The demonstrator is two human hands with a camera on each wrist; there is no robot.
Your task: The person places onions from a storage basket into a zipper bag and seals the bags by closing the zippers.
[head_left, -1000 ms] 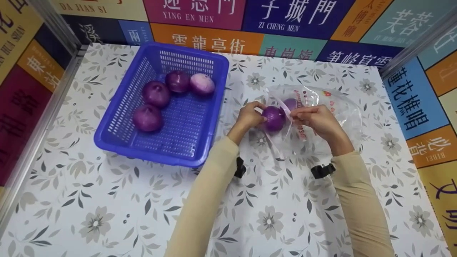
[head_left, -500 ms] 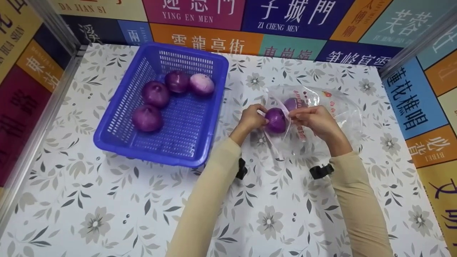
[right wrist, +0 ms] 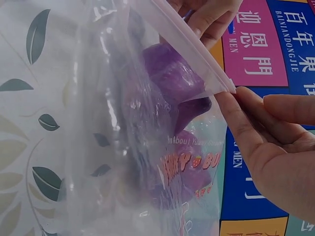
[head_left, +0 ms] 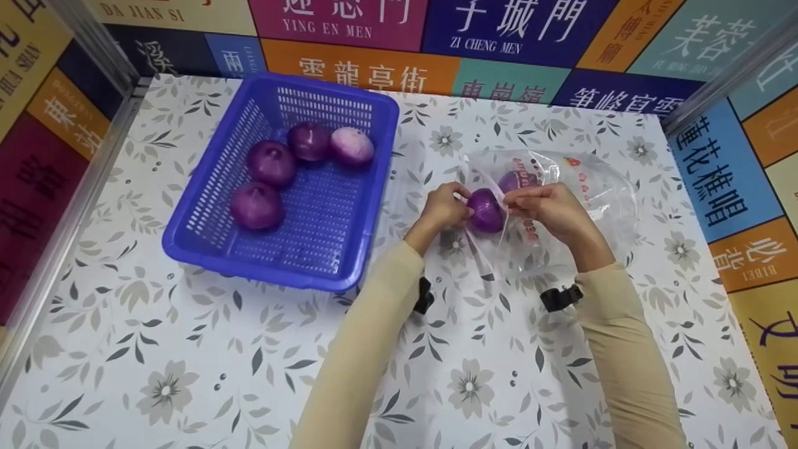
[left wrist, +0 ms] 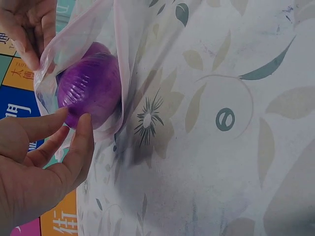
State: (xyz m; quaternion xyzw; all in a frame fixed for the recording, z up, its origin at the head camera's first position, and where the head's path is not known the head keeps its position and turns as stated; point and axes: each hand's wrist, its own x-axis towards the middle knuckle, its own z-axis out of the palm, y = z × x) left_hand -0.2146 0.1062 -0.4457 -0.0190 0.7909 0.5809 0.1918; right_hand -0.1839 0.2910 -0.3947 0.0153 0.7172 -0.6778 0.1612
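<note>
A clear zip bag (head_left: 598, 187) with a pale pink edge and red print lies on its side, mouth facing left. My left hand (head_left: 444, 207) pinches a purple onion (head_left: 486, 212) by its left side with thumb and fingertips. In the left wrist view this onion (left wrist: 91, 86) sits within the bag's mouth, its near side bare against the fingers. Another purple onion (head_left: 516, 181) shows through the plastic deeper inside. My right hand (head_left: 552, 209) pinches the upper edge of the mouth, thumb against fingers, as the right wrist view also shows at the pink strip (right wrist: 197, 49).
Left of the hands stands a blue plastic basket (head_left: 324, 243) holding several onions, one of them paler (head_left: 353, 146). The flower-patterned table (head_left: 249, 374) is bounded at the back and sides by colourful lettered panels (head_left: 349, 65).
My left hand has moved slightly right, bringing its onion further into the bag's mouth. The right hand keeps its pinch on the edge almost in place. The basket and its onions stay put.
</note>
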